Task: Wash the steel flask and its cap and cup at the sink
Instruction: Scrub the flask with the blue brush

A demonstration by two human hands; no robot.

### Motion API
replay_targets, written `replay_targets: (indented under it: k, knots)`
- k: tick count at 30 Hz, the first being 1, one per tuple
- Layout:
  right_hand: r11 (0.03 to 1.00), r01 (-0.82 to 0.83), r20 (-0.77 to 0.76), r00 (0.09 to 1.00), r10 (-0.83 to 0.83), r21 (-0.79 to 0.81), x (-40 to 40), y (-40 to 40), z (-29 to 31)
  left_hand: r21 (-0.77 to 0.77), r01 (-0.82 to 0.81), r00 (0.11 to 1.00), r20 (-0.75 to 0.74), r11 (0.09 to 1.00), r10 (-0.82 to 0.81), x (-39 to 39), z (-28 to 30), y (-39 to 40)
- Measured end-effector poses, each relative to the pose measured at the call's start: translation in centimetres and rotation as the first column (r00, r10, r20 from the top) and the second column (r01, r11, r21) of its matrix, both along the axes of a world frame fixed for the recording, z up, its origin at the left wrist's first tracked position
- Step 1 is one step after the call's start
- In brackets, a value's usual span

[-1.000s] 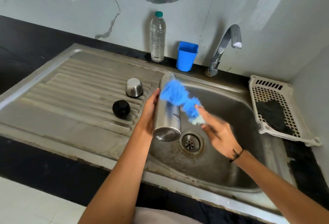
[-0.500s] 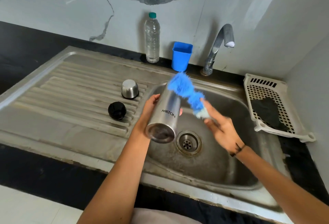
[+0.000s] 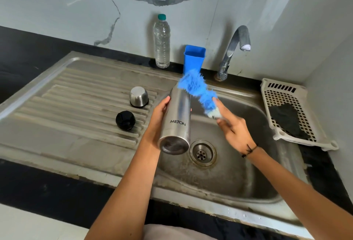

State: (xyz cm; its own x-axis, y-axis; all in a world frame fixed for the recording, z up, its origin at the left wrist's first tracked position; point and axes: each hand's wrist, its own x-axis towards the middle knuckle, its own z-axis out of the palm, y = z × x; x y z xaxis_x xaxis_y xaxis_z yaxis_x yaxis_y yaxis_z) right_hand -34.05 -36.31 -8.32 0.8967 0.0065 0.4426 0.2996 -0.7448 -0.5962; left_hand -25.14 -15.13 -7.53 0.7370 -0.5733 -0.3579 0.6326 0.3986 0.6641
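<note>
My left hand [image 3: 159, 114] grips the steel flask [image 3: 177, 121] around its body, tilted with its base toward me and its mouth pointing away over the sink basin [image 3: 238, 163]. My right hand [image 3: 232, 127] holds the handle of a blue bottle brush [image 3: 196, 89], whose bristle head lies at the flask's mouth. The steel cup [image 3: 139, 96] stands upside down on the draining board [image 3: 76, 106]. The black cap [image 3: 125, 120] sits just in front of the cup.
A tap [image 3: 235, 48] rises behind the basin, with no water running. A clear plastic bottle [image 3: 162, 42] and a blue tumbler [image 3: 193, 57] stand at the back wall. A white plastic basket [image 3: 292, 111] with a dark cloth sits on the right counter.
The flask has tilted so its base faces me more. The brush head has moved up from the flask's side to its mouth.
</note>
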Motion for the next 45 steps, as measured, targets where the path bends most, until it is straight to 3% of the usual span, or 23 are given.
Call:
replay_targets:
  k: [2, 4, 8, 11, 15, 19, 21, 24, 26, 28, 31, 34, 37, 40, 42, 45]
  knots:
    - [0.989, -0.121, 0.035, 0.992, 0.124, -0.085, -1.8, 0.5, -0.8, 0.017, 0.019, 1.000, 0.010, 1.000, -0.019, 0.2, -0.4, 0.1]
    - [0.979, -0.143, -0.001, 0.989, 0.145, -0.147, -2.2, 0.7, -1.9, 0.020, 0.050, 0.998, 0.027, 0.999, -0.050, 0.1, -0.4, -0.2]
    - [0.991, 0.124, -0.141, 0.981, -0.130, -0.051, 0.5, 0.2, -1.8, 0.020, 0.050, 0.999, -0.003, 0.999, -0.050, -0.7, 0.1, -1.0]
    - [0.983, 0.177, -0.255, 0.954, -0.158, 0.053, 1.7, -0.2, -0.6, 0.041, -0.008, 0.998, -0.066, 0.999, 0.010, -0.8, 0.4, -1.3]
    - [0.984, 0.027, -0.098, 0.995, -0.010, 0.174, -1.3, 0.3, -0.5, 0.078, 0.008, 0.999, -0.047, 0.997, -0.004, -0.5, 0.7, -0.6]
    - [0.988, -0.132, -0.015, 0.991, 0.131, -0.077, -3.6, 0.6, -1.9, 0.002, 0.038, 0.999, -0.035, 0.999, -0.038, 0.1, 0.3, -0.3]
    - [0.988, -0.036, -0.027, 0.999, 0.032, -0.148, -2.4, 0.1, -2.2, 0.007, 0.084, 0.996, 0.006, 0.996, -0.084, 0.1, 0.8, -0.3]
    - [0.982, 0.162, -0.115, 0.978, -0.173, -0.101, 0.4, -0.4, -1.5, -0.012, 0.108, 0.994, -0.002, 0.994, -0.108, 0.1, 1.4, -0.1]
    - [0.977, 0.190, -0.182, 0.962, -0.204, -0.092, 1.6, -0.4, -0.4, -0.035, 0.067, 0.998, -0.016, 0.997, -0.068, 0.4, 1.3, 0.2]
    - [0.986, 0.165, -0.184, 0.969, -0.167, -0.022, 1.6, -0.2, 0.5, -0.028, 0.007, 1.000, -0.027, 1.000, -0.008, 0.7, 1.0, 0.5]
    - [0.999, -0.016, -0.057, 0.998, 0.018, 0.038, -0.9, 0.7, 0.4, 0.044, -0.064, 0.998, 0.021, 0.997, 0.063, 0.7, 0.8, 0.7]
    - [0.984, -0.162, -0.031, 0.987, 0.160, -0.069, -2.8, 1.7, -1.3, 0.063, -0.083, 0.993, 0.084, 0.995, 0.077, 0.9, 0.6, 0.4]
    - [0.998, -0.011, -0.079, 0.997, 0.006, -0.062, -1.4, 1.7, -2.1, 0.030, -0.057, 0.998, -0.003, 0.998, 0.057, 0.6, 0.8, -0.2]
    - [0.985, 0.163, -0.227, 0.958, -0.173, -0.059, 1.1, 0.9, -0.8, -0.022, -0.023, 0.994, -0.107, 0.999, 0.021, 0.0, 0.5, -0.3]
    - [0.984, 0.175, -0.261, 0.949, -0.178, -0.038, 1.9, 0.7, 0.3, -0.004, -0.071, 0.989, -0.132, 0.997, 0.070, 0.0, 0.2, -0.3]
    - [0.994, 0.091, -0.179, 0.981, -0.078, 0.068, 0.1, 1.0, 0.9, 0.022, -0.081, 0.988, -0.131, 0.996, 0.083, 0.5, -0.4, -0.2]
